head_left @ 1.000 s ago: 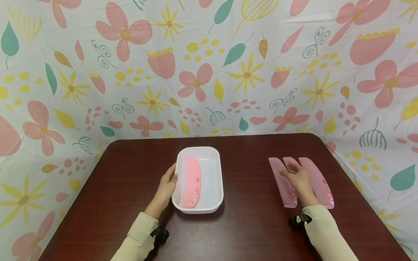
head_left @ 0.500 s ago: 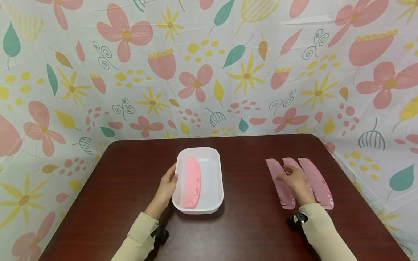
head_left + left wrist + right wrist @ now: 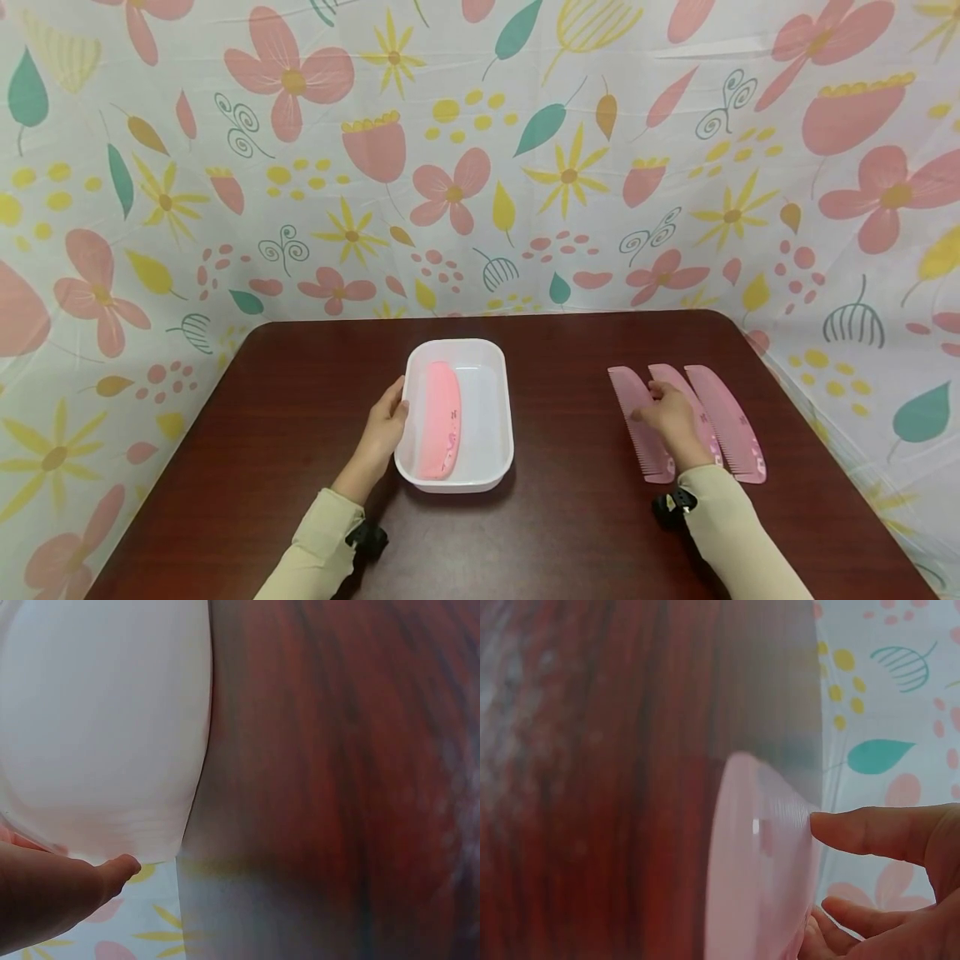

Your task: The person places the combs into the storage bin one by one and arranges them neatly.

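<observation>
On the left of the head view, my left hand (image 3: 382, 429) holds the left wall of a white plastic tub (image 3: 487, 433). Its thumb (image 3: 116, 874) lies along the tub's edge in the left wrist view. Inside the tub is a pink comb (image 3: 441, 421). At the right, three translucent pink combs stand side by side on the table. My right hand (image 3: 671, 421) pinches the leftmost comb (image 3: 636, 408), thumb (image 3: 840, 829) at the toothed edge and fingers at the opposite edge. The hand partly covers the middle comb (image 3: 697, 408); the rightmost comb (image 3: 727, 425) is untouched.
A dark reddish-brown table (image 3: 562, 533) with rounded far corners lies under everything. Behind it and along both sides hangs a white cloth (image 3: 465, 275) printed with flowers and leaves. Bare wood separates the tub from the combs.
My right hand has shifted slightly left and toward me, and the leftmost comb has moved left with it, widening its gap to the middle comb. The left hand and tub keep their place.
</observation>
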Action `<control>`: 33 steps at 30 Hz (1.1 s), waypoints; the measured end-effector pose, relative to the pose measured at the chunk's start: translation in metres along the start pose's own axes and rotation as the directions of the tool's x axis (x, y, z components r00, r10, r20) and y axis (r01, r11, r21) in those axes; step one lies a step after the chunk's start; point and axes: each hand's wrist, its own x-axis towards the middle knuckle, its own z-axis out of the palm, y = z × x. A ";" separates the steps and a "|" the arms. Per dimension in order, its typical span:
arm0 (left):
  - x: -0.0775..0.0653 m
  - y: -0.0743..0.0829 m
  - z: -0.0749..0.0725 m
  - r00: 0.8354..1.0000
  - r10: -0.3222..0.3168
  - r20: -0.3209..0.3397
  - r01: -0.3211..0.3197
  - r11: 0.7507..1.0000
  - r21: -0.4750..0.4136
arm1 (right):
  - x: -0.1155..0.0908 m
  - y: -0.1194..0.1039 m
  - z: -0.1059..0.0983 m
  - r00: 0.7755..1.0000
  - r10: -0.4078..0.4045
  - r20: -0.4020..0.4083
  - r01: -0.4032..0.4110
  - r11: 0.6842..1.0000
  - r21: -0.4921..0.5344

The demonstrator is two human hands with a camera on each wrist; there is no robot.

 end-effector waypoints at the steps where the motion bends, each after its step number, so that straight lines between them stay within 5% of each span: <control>1: 0.000 0.000 0.000 1.000 0.001 0.001 -0.001 1.000 0.000 | 0.000 0.000 0.000 1.000 0.002 0.001 -0.002 1.000 -0.007; 17: -0.001 0.001 -0.001 1.000 0.001 0.014 -0.001 1.000 0.004 | 0.001 -0.003 0.001 0.999 0.028 0.021 -0.026 0.994 -0.105; 33: 0.000 0.002 -0.001 1.000 -0.005 0.019 0.005 1.000 -0.002 | -0.002 -0.003 -0.002 0.999 -0.011 0.031 0.013 0.999 -0.051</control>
